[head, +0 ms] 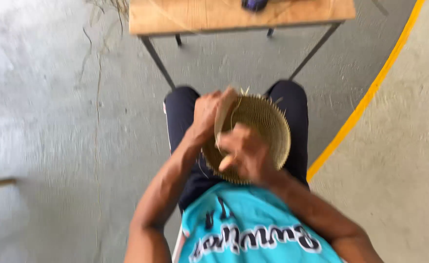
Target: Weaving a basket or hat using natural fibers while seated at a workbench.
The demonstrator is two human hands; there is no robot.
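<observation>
1. Where the head view looks down over the lap: a round woven straw basket point(261, 129), half made, tilted on the thighs, loose strand ends sticking up at its far rim.
2. Left hand point(207, 114) curled around the basket's near-left rim, fingers closed on the edge together with a pale flat strip point(220, 127) running down beside it.
3. Right hand point(246, 153) lying over the basket's lower front, fingers bent and pressed to the weave; blurred, so whether pinching a strand or only pressing cannot be told.
4. Dark trousers point(180, 117) under the basket, a turquoise shirt point(253, 229) at the bottom edge.
5. Beyond the knees, a wooden surface point(190, 17) on thin metal legs, a dark blurred object point(254, 5) on it.
6. Grey concrete floor point(53, 122), cracked at left; a yellow painted line point(370, 92) slanting across at right.
</observation>
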